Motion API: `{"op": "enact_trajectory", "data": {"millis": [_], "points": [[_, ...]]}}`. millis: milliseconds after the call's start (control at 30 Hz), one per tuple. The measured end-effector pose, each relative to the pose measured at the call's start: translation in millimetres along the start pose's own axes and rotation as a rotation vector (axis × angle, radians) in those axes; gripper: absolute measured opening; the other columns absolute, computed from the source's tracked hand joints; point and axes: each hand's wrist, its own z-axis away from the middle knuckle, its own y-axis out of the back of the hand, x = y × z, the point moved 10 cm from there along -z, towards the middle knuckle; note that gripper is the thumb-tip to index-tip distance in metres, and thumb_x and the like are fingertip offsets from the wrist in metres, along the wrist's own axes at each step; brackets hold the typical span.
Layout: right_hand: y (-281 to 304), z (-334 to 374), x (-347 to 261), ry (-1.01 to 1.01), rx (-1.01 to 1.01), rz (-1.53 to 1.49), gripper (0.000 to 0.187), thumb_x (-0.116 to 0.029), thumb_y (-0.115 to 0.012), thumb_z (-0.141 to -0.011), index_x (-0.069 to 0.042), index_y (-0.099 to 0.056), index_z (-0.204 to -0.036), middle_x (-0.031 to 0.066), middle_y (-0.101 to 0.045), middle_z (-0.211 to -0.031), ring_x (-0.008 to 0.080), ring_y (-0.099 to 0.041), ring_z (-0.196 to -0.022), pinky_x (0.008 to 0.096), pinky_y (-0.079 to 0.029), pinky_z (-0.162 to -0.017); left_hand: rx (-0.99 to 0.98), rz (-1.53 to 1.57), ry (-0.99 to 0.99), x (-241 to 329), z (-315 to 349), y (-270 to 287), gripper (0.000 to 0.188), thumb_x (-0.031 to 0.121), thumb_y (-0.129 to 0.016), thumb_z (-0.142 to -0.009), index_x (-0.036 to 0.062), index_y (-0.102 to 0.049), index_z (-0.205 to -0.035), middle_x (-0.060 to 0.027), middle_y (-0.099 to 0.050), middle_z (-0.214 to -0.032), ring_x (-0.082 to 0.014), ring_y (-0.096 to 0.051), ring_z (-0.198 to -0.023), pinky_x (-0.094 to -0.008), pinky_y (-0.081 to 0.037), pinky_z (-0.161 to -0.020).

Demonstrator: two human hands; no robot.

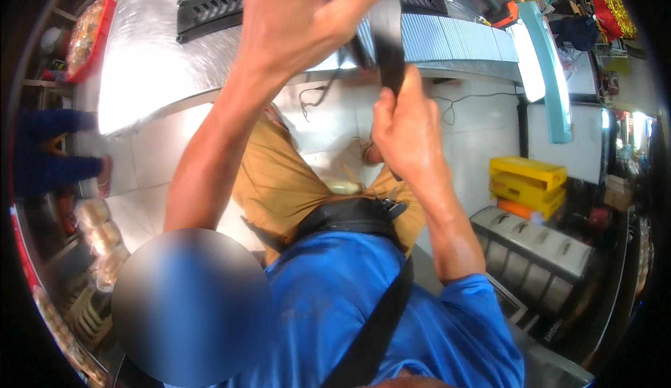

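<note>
My right hand [409, 133] is closed round the lower part of a flat, flexible-looking black strip [390, 42], which runs upward from the fist. My left hand [297, 17] is raised over the metal table [168, 59], its thumb stretched wide toward the strip's upper end. The picture's top edge cuts off its other fingers. Behind the hands lies a long black slotted panel [213, 16]. A ribbed grey-blue strip [454, 40] runs along the table's near edge, to the right of the black strip.
Loose dark cables [318, 96] hang below the table edge. A pale teal bar [556, 80] stands at the right, above yellow boxes [528, 178] and a white case [535, 238]. Another person's legs [59, 154] and a red tray [92, 38] are at the left.
</note>
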Motion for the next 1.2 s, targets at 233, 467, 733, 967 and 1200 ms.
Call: {"op": "enact_trajectory", "data": {"millis": [233,467,733,967,1200], "points": [[-2,1,-8,0.062,0.026,0.051,0.021,-0.007,-0.055,-0.093,0.006,-0.047,-0.107,0.0295,-0.061,-0.065,0.0528,-0.063,-0.065,0.0593,-0.05,-0.062,0.145,-0.021,-0.589,62,-81,-53,0.048,0.049,-0.066,-0.092,0.0019,-0.065,-0.102,-0.0136,-0.063,-0.09,-0.027,-0.058,-0.088,-0.0406,-0.044,-0.084],[2,3,-10,0.056,0.042,-0.007,0.02,-0.006,-0.056,-0.093,0.005,-0.047,-0.106,0.028,-0.061,-0.063,0.0516,-0.062,-0.063,0.0587,-0.05,-0.06,-0.176,-0.316,-0.554,56,-66,-105,0.059,0.056,-0.054,-0.097,0.001,-0.059,-0.12,-0.0165,-0.063,-0.105,-0.0308,-0.056,-0.108,-0.0457,-0.039,-0.105],[7,4,-8,0.052,0.124,0.064,0.019,-0.006,-0.056,-0.092,0.004,-0.049,-0.106,0.028,-0.061,-0.063,0.0514,-0.062,-0.062,0.0591,-0.049,-0.059,-0.189,-0.108,-0.704,95,-57,-116,0.071,0.06,-0.038,-0.102,0.0015,-0.048,-0.142,-0.0224,-0.05,-0.141,-0.0356,-0.044,-0.135,-0.0512,-0.024,-0.121],[7,3,-19,0.058,0.112,0.076,0.021,-0.006,-0.055,-0.091,0.005,-0.05,-0.108,0.0316,-0.061,-0.066,0.0526,-0.062,-0.065,0.0601,-0.049,-0.061,-0.469,-0.259,-0.716,67,-29,-139,0.081,0.066,-0.024,-0.102,0.004,-0.036,-0.154,-0.023,-0.032,-0.16,-0.038,-0.028,-0.15,-0.0535,-0.01,-0.127],[0,4,-13,0.044,0.101,0.062,0.022,-0.006,-0.055,-0.091,0.005,-0.049,-0.109,0.0326,-0.063,-0.071,0.054,-0.063,-0.07,0.0599,-0.049,-0.065,-0.308,-0.144,-0.744,79,-42,-114,0.075,0.06,-0.033,-0.103,0.0092,-0.031,-0.157,-0.0216,-0.028,-0.162,-0.0405,-0.028,-0.15,-0.0525,-0.012,-0.126]]}}
